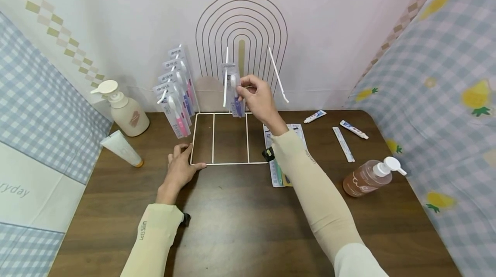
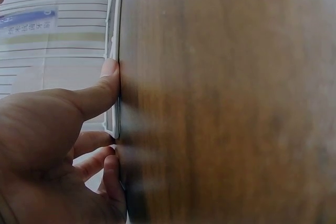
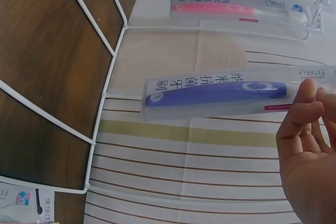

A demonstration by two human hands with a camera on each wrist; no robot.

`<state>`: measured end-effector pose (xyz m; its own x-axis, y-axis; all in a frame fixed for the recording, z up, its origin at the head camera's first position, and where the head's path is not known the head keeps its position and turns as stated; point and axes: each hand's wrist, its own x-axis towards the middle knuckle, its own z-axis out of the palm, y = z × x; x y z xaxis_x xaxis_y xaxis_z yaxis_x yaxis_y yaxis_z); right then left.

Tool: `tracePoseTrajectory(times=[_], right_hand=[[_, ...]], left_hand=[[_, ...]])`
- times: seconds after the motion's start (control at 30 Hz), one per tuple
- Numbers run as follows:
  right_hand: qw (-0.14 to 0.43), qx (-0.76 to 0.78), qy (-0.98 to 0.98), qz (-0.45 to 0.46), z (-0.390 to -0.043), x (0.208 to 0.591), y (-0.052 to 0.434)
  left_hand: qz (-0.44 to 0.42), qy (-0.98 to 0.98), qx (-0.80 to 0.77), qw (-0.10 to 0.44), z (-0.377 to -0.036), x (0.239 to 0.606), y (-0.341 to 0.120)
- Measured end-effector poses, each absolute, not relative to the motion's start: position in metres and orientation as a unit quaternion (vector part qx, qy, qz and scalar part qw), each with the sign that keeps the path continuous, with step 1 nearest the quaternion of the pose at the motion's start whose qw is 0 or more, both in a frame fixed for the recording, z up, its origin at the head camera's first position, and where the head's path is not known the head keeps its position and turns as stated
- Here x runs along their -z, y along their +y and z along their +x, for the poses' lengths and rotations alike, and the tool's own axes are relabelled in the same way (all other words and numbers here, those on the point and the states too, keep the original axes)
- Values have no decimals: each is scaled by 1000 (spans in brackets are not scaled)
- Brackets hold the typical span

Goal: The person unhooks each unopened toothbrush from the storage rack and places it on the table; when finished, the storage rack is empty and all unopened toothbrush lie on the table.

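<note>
The right hand (image 1: 257, 98) pinches the top of a clear blister pack holding a purple toothbrush (image 1: 235, 91), raised at the middle white hook (image 1: 226, 76) of the white wire display rack (image 1: 228, 163). In the right wrist view the pack (image 3: 220, 94) hangs free of the desk, gripped at its head end only.

The left hand (image 1: 180, 169) rests on the brown wooden desk (image 1: 240, 221), fingers relaxed and straight. Its thumb (image 2: 102, 90) presses the front left corner of the rack base; nothing is gripped.

Handling judgement: the pack is likely light and thin. Its plastic shell appears smooth and may slip, and it probably flexes if squeezed mid-length. The stiff upper margin near the hanging hole is the best place to take hold, as the right hand does now. The wire rack looks light enough to shift, so the bracing thumb is useful.

Four similar packs with pink and purple brushes (image 1: 176, 91) hang on the left hook. Another pack (image 1: 280, 156) lies flat beside the rack base, partly under the right forearm.
</note>
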<state>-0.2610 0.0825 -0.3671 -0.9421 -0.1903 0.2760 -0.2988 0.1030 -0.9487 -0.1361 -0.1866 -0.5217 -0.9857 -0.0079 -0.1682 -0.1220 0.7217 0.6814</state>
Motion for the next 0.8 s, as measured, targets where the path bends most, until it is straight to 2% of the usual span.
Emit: tracePoseTrajectory(times=[0.27, 0.57, 0.8], right_hand=[[24, -660, -737, 144, -251, 375, 96], [-1, -615, -775, 143, -240, 400, 120], [14, -591, -798, 118, -231, 416, 151]], left_hand=[[-38, 925, -369, 78, -134, 516, -183], [-37, 926, -367, 74, -132, 514, -182], [-41, 927, -363, 81, -131, 511, -181]])
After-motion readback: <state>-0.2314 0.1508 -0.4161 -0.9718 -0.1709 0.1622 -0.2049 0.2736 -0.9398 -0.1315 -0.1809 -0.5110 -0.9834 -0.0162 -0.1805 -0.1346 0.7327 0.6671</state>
